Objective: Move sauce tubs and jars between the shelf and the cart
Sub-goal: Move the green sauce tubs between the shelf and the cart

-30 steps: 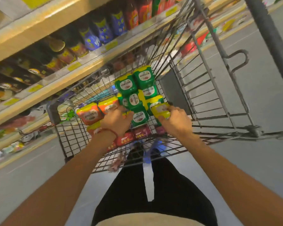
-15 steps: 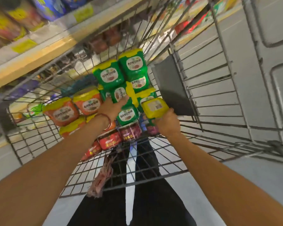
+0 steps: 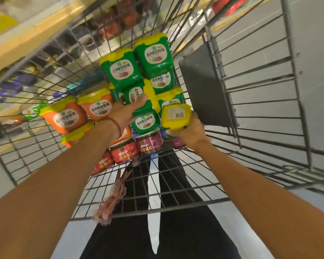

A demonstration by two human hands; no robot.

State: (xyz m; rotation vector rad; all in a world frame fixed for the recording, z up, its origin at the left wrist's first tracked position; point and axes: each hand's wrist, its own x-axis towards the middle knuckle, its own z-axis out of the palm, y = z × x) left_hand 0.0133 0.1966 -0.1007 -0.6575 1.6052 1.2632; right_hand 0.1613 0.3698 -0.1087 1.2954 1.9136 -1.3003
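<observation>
The right grip held a tub, lid up, over the cart's near right, probably to lift it out. The left grip touched the green pile, perhaps to steady it; closed or not, I could not tell.

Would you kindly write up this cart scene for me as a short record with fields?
Place: grey wire shopping cart beside a yellow-edged store shelf
Left hand: on the piled green sauce tubs with yellow lids; grip unclear
Right hand: holds one yellow-lidded green tub, barcoded lid towards camera
Orange sauce tubs: left of the green pile
Red-labelled glass jars: at the cart's near end
</observation>
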